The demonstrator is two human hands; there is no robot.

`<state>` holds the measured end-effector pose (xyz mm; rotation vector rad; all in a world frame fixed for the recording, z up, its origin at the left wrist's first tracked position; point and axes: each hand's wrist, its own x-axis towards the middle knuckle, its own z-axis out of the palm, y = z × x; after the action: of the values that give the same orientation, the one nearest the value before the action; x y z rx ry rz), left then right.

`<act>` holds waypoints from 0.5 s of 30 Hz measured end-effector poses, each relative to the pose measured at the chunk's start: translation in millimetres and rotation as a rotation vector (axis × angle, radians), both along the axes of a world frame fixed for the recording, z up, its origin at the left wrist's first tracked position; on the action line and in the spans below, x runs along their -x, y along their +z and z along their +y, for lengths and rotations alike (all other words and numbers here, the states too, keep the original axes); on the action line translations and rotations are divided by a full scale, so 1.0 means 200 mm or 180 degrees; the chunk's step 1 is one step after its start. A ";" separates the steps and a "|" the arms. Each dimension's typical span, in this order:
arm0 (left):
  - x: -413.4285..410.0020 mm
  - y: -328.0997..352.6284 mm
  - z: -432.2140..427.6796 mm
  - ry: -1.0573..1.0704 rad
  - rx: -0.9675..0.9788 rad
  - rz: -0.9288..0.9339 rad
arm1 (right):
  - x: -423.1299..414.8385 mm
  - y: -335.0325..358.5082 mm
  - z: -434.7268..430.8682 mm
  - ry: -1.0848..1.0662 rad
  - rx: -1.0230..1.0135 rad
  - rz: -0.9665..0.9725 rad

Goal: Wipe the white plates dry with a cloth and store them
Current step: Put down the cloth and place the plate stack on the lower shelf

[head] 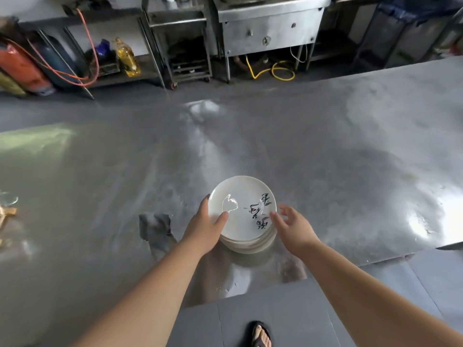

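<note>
A person at a broad brushed-steel table (325,159) in a commercial kitchen bends over a stack of round white ceramic plates (248,244) standing near the table's front edge. The top plate (240,194), which has black brush-stroke lettering on its right half, is held at its left rim by the left hand (204,227). The thumb lies flat on the plate's face and the fingers (206,200) curl round the edge. The right hand (294,227) is released at the opposite rim, its fingers (285,210) spread and grasping nothing. Its forefinger is at the plate's edge, but whether it touches cannot be told.

A crumpled grey cloth (155,230) lies on the table just left of the stack, beside the left wrist, and neither hand touches it. A clear glass (7,199) shows at the far left edge of the table.

Across the dark floor stand steel cabinets on legs, with a yellow bottle of oil (127,58) on a low shelf. An orange gas cylinder (22,68) leans to the left, and a yellow hose (275,71) is looped under the middle unit. The person's foot in a black sandal (260,334) shows below the table's front edge.
</note>
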<state>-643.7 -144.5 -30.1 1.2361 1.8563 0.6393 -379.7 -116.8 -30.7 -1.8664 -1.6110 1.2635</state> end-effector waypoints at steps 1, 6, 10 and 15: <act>0.00 -0.02 0.00 0.0019 -0.0034 -0.0035 | 0.01 -0.01 0.01 0.0066 -0.0013 0.0094; -0.01 -0.07 -0.08 0.0132 -0.0227 -0.0465 | 0.05 -0.04 -0.03 0.0298 -0.0357 0.0358; -0.07 -0.07 -0.12 0.0132 -0.0371 -0.0886 | 0.05 -0.09 -0.10 0.0240 -0.0612 0.0682; -0.11 -0.07 -0.14 0.0085 -0.0483 -0.1065 | 0.04 -0.08 -0.12 0.0203 -0.0685 0.0825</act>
<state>-621.7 -172.8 -45.0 1.1217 1.5706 0.9543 -387.6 -140.7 -46.7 -1.4688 -1.6051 1.2448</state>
